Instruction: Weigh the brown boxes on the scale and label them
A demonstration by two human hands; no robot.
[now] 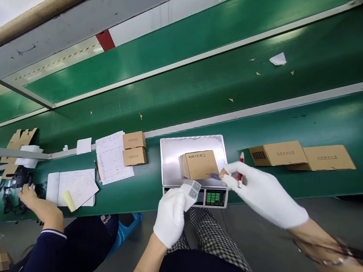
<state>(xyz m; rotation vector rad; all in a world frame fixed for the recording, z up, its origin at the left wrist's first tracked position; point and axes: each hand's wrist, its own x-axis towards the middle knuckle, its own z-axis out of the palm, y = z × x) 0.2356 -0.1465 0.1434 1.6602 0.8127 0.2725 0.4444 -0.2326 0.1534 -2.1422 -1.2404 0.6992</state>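
Observation:
A small brown box (202,165) with printed marks sits on the metal plate of a weighing scale (174,155). My left hand (171,216), in a white glove, pinches a small whitish sheet with square printed labels (193,192) just in front of the scale. At the scale's right edge is my white-gloved right hand (257,188), its fingers closed on a red pen (241,169). A small dark piece shows at the tips of its thumb and finger, too blurred to name. The scale's keypad (214,198) is partly lit green.
Two brown boxes (284,154) (330,158) lie to the right. Left of the scale are two small boxes (133,141), a printed sheet (111,161) and an open notebook (54,188). A co-worker's hand (28,193) is at the far left, near black cables.

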